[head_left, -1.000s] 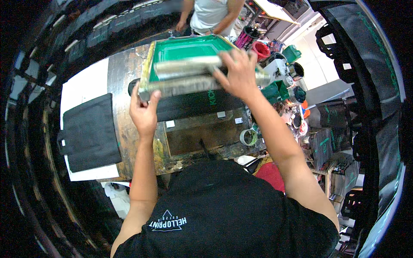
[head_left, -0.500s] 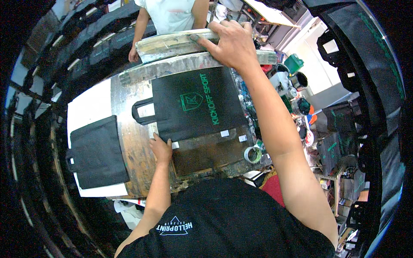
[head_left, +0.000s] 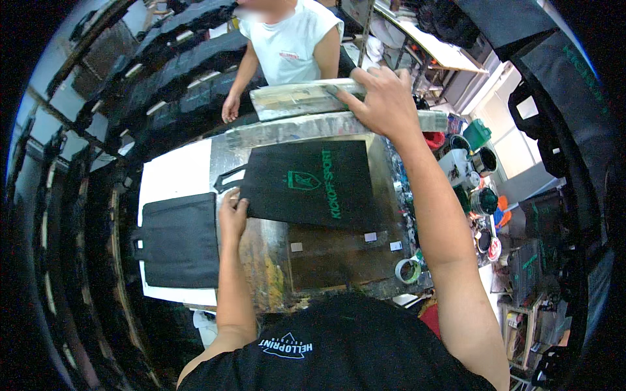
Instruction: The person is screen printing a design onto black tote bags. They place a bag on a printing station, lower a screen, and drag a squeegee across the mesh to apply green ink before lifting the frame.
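Note:
A black tote bag (head_left: 274,189) with a green printed crest and green lettering lies tilted over the work board (head_left: 306,264). My left hand (head_left: 233,212) is closed on its near left corner, beside the handle, and that edge looks lifted a little. At the far side, my right hand (head_left: 385,98) grips the top edge of a raised screen printing frame (head_left: 293,99), which stands tipped up behind the bag. A second black tote bag (head_left: 179,241), with no print showing, rests on a white sheet (head_left: 176,166) to the left of my left forearm.
A person in a white top (head_left: 287,52) stands beyond the frame. Ink pots, a green jug (head_left: 478,133) and a roll of tape (head_left: 408,270) crowd the right edge of the table. Racks hung with dark bags (head_left: 85,260) line the left.
My left hand has closed on the printed bag's corner and shifted it, turning it slightly off the board. My right hand still holds the frame up. The whole view has shifted.

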A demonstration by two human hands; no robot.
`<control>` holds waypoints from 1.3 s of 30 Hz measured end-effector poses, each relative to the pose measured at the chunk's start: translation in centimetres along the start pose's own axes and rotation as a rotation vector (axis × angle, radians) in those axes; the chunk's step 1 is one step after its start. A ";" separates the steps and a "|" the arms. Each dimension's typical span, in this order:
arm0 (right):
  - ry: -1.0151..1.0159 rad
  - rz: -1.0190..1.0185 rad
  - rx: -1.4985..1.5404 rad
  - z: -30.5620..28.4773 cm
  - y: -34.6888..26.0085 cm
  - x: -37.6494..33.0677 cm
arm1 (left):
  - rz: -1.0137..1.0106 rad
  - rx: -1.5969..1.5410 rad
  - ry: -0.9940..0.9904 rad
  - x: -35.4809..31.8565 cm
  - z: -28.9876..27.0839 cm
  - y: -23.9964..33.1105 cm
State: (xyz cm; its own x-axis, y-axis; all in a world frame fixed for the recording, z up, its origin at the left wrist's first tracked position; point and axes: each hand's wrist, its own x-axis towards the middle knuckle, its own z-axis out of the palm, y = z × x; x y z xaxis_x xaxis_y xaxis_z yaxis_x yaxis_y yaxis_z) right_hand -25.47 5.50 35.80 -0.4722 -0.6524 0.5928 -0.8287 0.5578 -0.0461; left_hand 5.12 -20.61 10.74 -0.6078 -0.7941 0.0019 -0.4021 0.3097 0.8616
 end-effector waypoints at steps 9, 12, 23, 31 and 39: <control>0.009 -0.015 -0.058 -0.5 -0.1 -1.8 | -0.020 0.342 0.242 8.1 -14.9 -9.6; 0.077 -0.062 0.025 0.1 -1.4 -2.0 | -0.214 0.258 0.533 8.1 -19.9 -17.3; 0.061 -0.029 -0.029 -0.3 -1.5 -2.7 | 0.042 0.831 0.122 -14.4 -16.8 -21.0; 0.008 -0.020 -0.035 0.0 -0.6 -1.4 | -0.097 0.920 -0.077 -15.4 -15.6 -21.3; 0.054 -0.035 -0.003 -0.5 -1.0 -1.7 | -0.115 0.987 -0.082 -15.1 -15.1 -22.0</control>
State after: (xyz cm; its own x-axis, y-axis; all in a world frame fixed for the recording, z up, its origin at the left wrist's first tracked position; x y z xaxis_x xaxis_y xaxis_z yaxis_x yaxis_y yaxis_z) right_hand -23.65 6.30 35.24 -0.4257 -0.6429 0.6367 -0.8434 0.5368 -0.0219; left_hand 33.48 -23.35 -0.59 -0.5599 -0.8196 -0.1218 -0.8280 0.5588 0.0460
